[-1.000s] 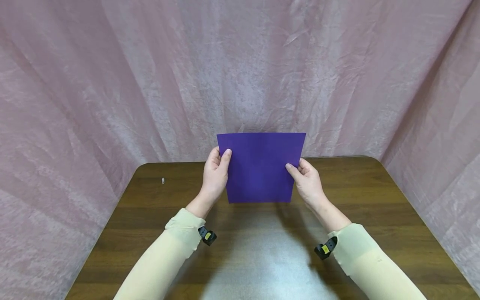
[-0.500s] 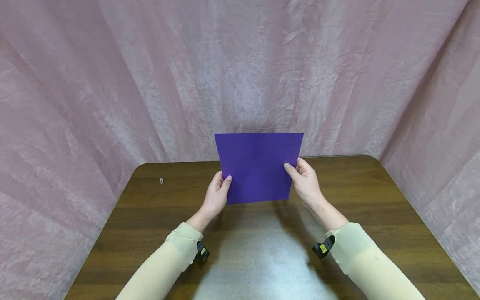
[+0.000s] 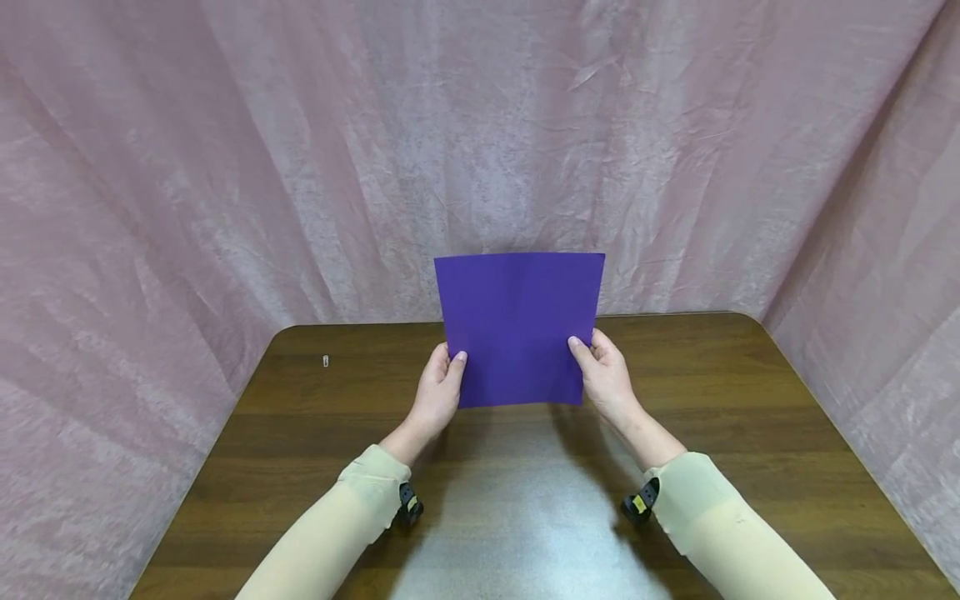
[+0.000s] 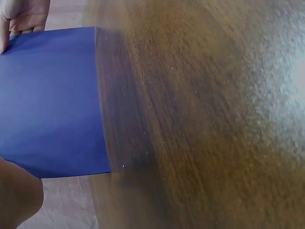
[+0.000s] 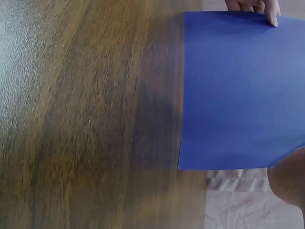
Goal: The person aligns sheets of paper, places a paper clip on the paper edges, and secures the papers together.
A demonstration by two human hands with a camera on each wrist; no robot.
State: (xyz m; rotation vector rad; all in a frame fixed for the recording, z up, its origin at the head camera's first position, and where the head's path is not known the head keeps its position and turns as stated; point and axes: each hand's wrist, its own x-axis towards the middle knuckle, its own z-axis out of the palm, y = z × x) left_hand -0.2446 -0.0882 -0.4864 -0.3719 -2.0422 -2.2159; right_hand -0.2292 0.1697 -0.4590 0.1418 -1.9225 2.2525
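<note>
A square sheet of purple paper [image 3: 521,321] is held up over the far part of the table, its face toward me. My left hand [image 3: 437,392] pinches its left edge low down, thumb on the front and fingers behind. On the other side my right hand [image 3: 609,379] pinches the right edge a little higher, thumb also in front. Both wrist views show the sheet looking blue, such as the paper [image 4: 52,105] in the left one. Its lower edge hangs close to the wood in the right wrist view, where the paper [image 5: 238,90] shows a plain surface.
The brown wooden table [image 3: 247,467] has rounded far corners. A small pale paper clip [image 3: 326,361] lies at its far left. Pink curtains [image 3: 480,125] hang behind and at both sides. A black strap-on camera [image 3: 410,504] sits on the left wrist, another [image 3: 640,502] on the right.
My left hand has slid from high on the left edge down to its lower part. The sheet's top has risen slightly, and my right hand sits a little lower than before.
</note>
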